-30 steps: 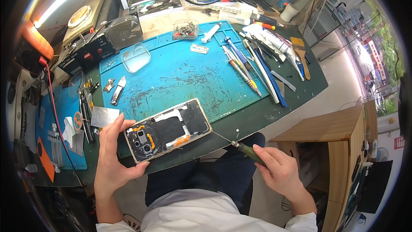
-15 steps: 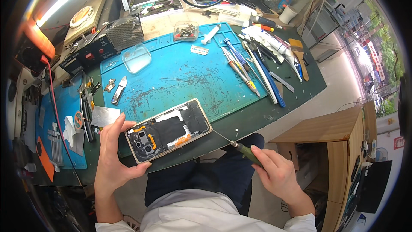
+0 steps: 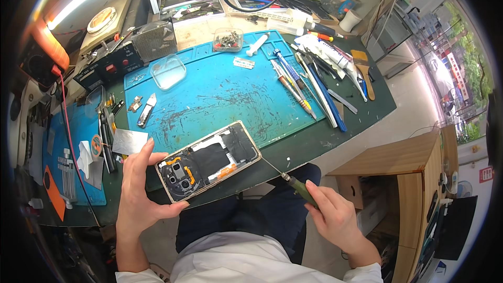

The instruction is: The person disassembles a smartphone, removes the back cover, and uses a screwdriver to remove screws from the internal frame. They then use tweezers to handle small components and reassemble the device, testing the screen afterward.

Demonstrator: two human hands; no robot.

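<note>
A smartphone with its back cover off (image 3: 209, 160) is tilted at the near edge of the bench, its camera module at the left end and black and orange parts showing. My left hand (image 3: 144, 194) grips that left end, thumb on the near edge and fingers on the far one. In my right hand (image 3: 335, 210) is a slim metal tool with a green handle (image 3: 301, 189), fingers wrapped round the handle. Its thin shaft reaches the phone's right end, at the frame's corner; whether the tip is inside the frame I cannot tell.
A blue work mat (image 3: 209, 99) covers the bench beyond the phone. On it lie a utility knife (image 3: 147, 110), a clear plastic lid (image 3: 168, 72) and a syringe (image 3: 258, 44). Pens and tweezers (image 3: 296, 86) lie to the right, beside a brush (image 3: 364, 73). A wooden cabinet (image 3: 387, 157) stands at right.
Little differs. The phone and both hands keep nearly the same place, with the tool's tip still at the phone's right end; the whole view has shifted slightly.
</note>
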